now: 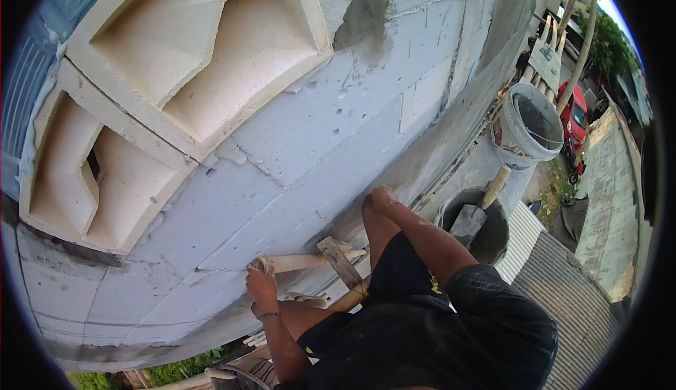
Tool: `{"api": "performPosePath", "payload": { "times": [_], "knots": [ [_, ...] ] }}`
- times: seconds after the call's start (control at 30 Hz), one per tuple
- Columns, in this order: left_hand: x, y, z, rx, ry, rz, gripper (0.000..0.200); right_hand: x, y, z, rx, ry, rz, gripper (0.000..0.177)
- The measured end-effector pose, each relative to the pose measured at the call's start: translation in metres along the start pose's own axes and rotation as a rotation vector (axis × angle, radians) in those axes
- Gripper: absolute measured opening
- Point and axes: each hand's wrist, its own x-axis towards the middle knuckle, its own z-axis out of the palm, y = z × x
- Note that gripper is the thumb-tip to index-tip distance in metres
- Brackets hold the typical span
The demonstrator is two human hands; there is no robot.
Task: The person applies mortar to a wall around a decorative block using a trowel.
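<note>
My left hand [262, 283], with a band round its wrist, is closed round the left end of a bamboo pole [303, 262] beside the block wall [282, 179]. Pale dust or mortar coats its fingers. At my bent knee, close to the wall's lower part, is my right hand [384, 197]; its fingers are too unclear to read. To its right, a trowel [468, 222] with a pale handle rests in a dark bucket [493, 243].
Two cream vent blocks [246, 45] [134, 158] are set in the wall, with grey mortar [362, 20] above. A white bucket [508, 133] stands at the right. Bamboo poles, a wooden piece [339, 263] and corrugated roofing [563, 319] lie around and below me.
</note>
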Motion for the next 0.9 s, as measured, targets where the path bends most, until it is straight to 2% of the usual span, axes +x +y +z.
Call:
{"api": "performPosePath", "payload": {
  "times": [0.17,0.27,0.33,0.47,0.53,0.57,0.63,0.77,0.83,0.9],
  "knots": [
    [-0.001,-0.003,0.005,-0.005,-0.001,-0.003,0.070,0.005,0.009,0.006,0.015,0.009,0.116,0.024],
    [0.000,-0.005,0.010,-0.015,0.014,-0.015,0.069,-0.003,0.002,-0.012,0.076,0.047,0.157,0.028],
    [0.001,-0.006,0.011,-0.009,0.009,-0.023,0.070,-0.004,0.005,-0.014,0.114,0.001,0.202,0.032],
    [-0.001,-0.004,0.009,-0.003,0.039,-0.001,0.070,0.003,0.014,-0.013,0.157,-0.110,0.163,0.036],
    [-0.001,-0.004,0.007,-0.001,0.009,-0.018,0.071,0.004,0.018,-0.012,0.067,-0.198,0.061,0.037],
    [-0.001,-0.003,0.006,0.002,0.014,-0.014,0.071,0.004,0.017,-0.010,0.072,-0.193,0.061,0.037],
    [-0.003,-0.001,0.001,-0.013,-0.032,-0.019,0.071,0.007,0.016,0.003,0.136,-0.025,0.191,0.035],
    [-0.003,-0.001,0.001,-0.011,-0.008,-0.008,0.072,0.002,0.013,-0.030,0.220,-0.020,0.246,0.039],
    [-0.003,0.000,0.003,-0.012,0.040,0.006,0.071,-0.005,0.002,-0.089,0.475,-0.015,0.125,0.033],
    [0.000,-0.006,0.008,-0.019,0.028,0.022,0.071,-0.032,-0.028,-0.174,1.099,0.182,0.046,0.021]
  ]
}}
